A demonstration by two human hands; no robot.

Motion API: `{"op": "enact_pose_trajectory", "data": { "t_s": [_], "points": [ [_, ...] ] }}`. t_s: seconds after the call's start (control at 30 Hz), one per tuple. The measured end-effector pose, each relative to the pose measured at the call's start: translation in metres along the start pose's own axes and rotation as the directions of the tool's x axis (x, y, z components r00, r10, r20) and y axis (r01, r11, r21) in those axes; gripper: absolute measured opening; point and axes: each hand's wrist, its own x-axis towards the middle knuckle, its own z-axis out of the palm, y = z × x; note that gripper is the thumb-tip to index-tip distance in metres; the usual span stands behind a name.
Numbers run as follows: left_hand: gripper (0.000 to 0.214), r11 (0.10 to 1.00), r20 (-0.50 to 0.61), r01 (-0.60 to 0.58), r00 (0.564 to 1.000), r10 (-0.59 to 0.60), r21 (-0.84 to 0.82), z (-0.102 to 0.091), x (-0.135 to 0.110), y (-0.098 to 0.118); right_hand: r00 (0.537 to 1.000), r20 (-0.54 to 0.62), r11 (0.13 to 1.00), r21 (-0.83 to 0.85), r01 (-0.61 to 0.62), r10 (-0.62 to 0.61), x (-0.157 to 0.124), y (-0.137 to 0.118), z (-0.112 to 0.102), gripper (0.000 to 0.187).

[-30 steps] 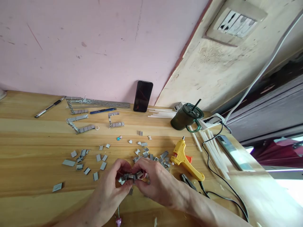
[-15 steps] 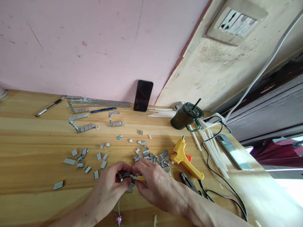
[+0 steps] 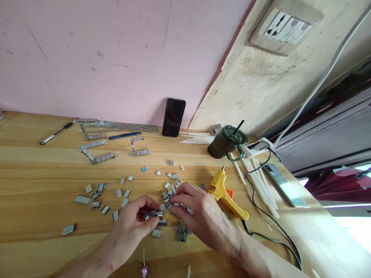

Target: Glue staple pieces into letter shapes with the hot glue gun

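Observation:
My left hand (image 3: 133, 222) is closed round a small cluster of grey mirror pieces (image 3: 153, 214), held just above the wooden table (image 3: 37, 200). My right hand (image 3: 197, 210) rests to its right, fingers curled over the loose pile of small grey tiles (image 3: 169, 193); whether it pinches one is hidden. A few tiles (image 3: 181, 235) lie below its fingers. More tiles (image 3: 100, 195) are scattered to the left.
A yellow glue gun (image 3: 227, 195) with a black cord lies right of my hand. A green cup (image 3: 226, 143), glue sticks (image 3: 261, 179), a phone (image 3: 173, 117) against the wall, two pens (image 3: 56, 132) and tile strips (image 3: 97, 150) sit further back.
My hands have drawn apart: the left keeps the cluster, the right has moved right and up onto the tile pile. A few tiles now lie on the table below it.

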Motion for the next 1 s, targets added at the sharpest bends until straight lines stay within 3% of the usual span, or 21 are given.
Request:
{"op": "enact_pose_trajectory", "data": {
  "t_s": [0.1,0.2,0.37,0.53,0.63,0.83,1.0],
  "points": [
    [0.014,0.999,0.054,-0.031,0.998,0.032,-0.033,0.003,-0.001,-0.005,0.999,0.031,0.976,0.213,0.03,-0.038,-0.003,-0.007,0.008,0.007],
    [0.013,0.997,0.102,-0.044,0.994,0.05,-0.067,0.004,-0.001,-0.007,0.995,0.102,0.937,0.347,-0.036,0.001,-0.003,-0.008,0.01,0.008],
    [0.011,0.999,0.041,-0.052,0.998,0.052,-0.002,0.007,-0.001,-0.01,0.978,0.178,0.915,0.366,-0.167,0.107,-0.003,-0.01,0.011,0.021],
    [0.014,0.993,-0.081,-0.05,0.995,0.059,0.109,0.011,-0.006,-0.009,0.984,0.12,0.958,0.241,-0.156,0.131,-0.004,-0.016,0.027,0.022],
    [0.013,0.988,-0.099,-0.067,0.992,0.081,0.137,0.01,-0.007,-0.004,0.996,0.044,0.976,0.197,-0.09,0.083,-0.004,-0.018,0.037,0.02],
    [0.003,0.995,-0.102,-0.044,0.993,0.053,0.088,0.011,-0.013,0.008,0.995,-0.078,0.929,0.368,-0.032,0.066,0.0,-0.017,0.04,0.029],
    [0.015,0.997,-0.096,-0.048,0.994,0.042,-0.065,0.009,-0.011,0.008,0.992,-0.062,0.864,0.5,-0.062,0.107,0.002,-0.016,0.027,0.027]
  ]
}}
